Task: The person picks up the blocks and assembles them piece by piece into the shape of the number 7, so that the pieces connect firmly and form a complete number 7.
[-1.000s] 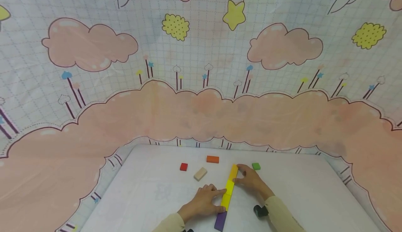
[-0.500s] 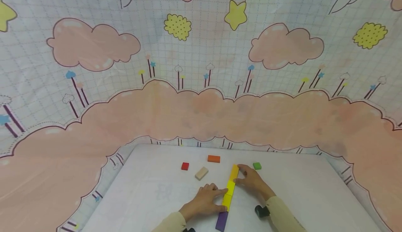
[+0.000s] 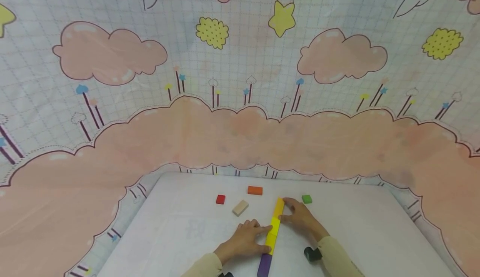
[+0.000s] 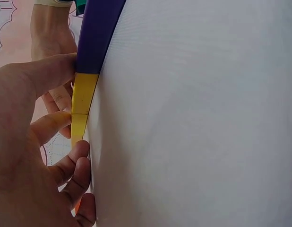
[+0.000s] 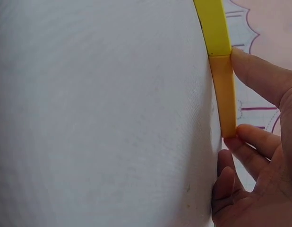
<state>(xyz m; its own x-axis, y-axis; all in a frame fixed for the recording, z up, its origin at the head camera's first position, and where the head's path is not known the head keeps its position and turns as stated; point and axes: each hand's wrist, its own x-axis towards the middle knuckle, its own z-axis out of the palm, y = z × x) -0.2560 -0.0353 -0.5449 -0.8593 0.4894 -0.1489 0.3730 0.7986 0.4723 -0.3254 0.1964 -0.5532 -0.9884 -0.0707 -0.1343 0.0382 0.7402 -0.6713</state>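
Note:
In the head view a straight row of blocks runs away from me: a purple block (image 3: 264, 265), a yellow block (image 3: 270, 242), another yellow block (image 3: 275, 226) and an amber block (image 3: 278, 207). From the left, my left hand (image 3: 244, 240) touches the row's side, thumb near the purple-yellow joint, index finger near the joint of the yellow blocks. My right hand (image 3: 301, 216) is on the other side; its thumb touches near the yellow-amber joint and its index finger the amber block's far corner. The right wrist view shows this amber block (image 5: 224, 97) between spread thumb and fingers.
Beyond the row's left side lie a red block (image 3: 221, 199), an orange block (image 3: 255, 190) and a beige block (image 3: 240, 208). A green block (image 3: 306, 199) lies beyond my right hand. The white table (image 3: 168, 227) meets a patterned cloth (image 3: 240, 139) at the back.

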